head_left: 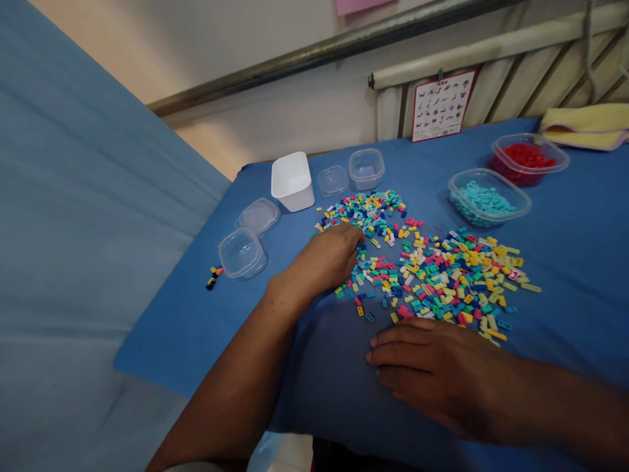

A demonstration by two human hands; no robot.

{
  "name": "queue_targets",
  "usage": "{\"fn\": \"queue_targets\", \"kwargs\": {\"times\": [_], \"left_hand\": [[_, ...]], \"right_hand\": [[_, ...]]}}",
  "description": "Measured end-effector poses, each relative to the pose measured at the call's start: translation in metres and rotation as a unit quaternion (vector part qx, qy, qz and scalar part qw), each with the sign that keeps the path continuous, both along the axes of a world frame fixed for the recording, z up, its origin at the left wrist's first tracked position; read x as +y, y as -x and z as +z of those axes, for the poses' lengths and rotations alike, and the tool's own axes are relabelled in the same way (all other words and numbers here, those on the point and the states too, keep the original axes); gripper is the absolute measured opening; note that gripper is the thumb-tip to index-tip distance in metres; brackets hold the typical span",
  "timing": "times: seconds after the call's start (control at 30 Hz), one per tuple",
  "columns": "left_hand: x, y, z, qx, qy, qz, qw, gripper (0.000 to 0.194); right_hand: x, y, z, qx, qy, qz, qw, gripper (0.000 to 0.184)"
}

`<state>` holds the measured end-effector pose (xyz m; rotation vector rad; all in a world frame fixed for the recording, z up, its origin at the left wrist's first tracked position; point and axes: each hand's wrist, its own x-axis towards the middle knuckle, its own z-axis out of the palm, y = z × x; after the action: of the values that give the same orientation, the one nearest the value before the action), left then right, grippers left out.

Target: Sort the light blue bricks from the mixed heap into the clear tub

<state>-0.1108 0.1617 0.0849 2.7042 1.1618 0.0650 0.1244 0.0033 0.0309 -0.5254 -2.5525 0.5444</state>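
My left hand (330, 254) reaches into a spread of small plastic building bricks (455, 269) in yellow, teal, pink, blue, green and white. Its fingers curl down at the left part of the spread, and the fingertips are partly hidden, so what they hold cannot be made out. My right hand (437, 370) lies palm down on the blue cloth (334, 373) at the near edge of the bricks. Those fingers are stretched out, with nothing seen in them.
Along the back stand a white tub (293, 183), a clear container (366, 169) and a clear lid (333, 180). Another clear container (242, 254) sits left. Tubs of turquoise pieces (484, 200) and red pieces (525, 160) are at right, near a yellow cloth (584, 124).
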Motion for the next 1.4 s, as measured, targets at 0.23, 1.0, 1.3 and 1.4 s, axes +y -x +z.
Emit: {"fn": "queue_targets", "kwargs": {"times": [0.23, 1.0, 1.3, 1.4], "left_hand": [[-0.0015, -0.0025, -0.0010, -0.005, -0.017, -0.012, 1.000, 0.019], [0.0012, 0.0006, -0.0049, 0.007, -0.017, -0.007, 1.000, 0.022], [0.0035, 0.0009, -0.0027, -0.024, -0.003, 0.019, 1.000, 0.024], [0.0032, 0.0027, -0.0003, -0.082, 0.039, 0.049, 0.995, 0.026]], "right_hand": [[-0.0002, -0.0012, 0.0025, -0.013, 0.006, 0.008, 1.000, 0.028], [-0.0023, -0.0013, -0.0058, 0.004, 0.002, 0.000, 1.000, 0.025], [-0.0004, 0.0009, 0.0000, 0.008, -0.001, 0.002, 1.000, 0.026], [-0.0005, 0.0014, -0.0029, 0.019, -0.005, 0.001, 1.000, 0.024]]}}
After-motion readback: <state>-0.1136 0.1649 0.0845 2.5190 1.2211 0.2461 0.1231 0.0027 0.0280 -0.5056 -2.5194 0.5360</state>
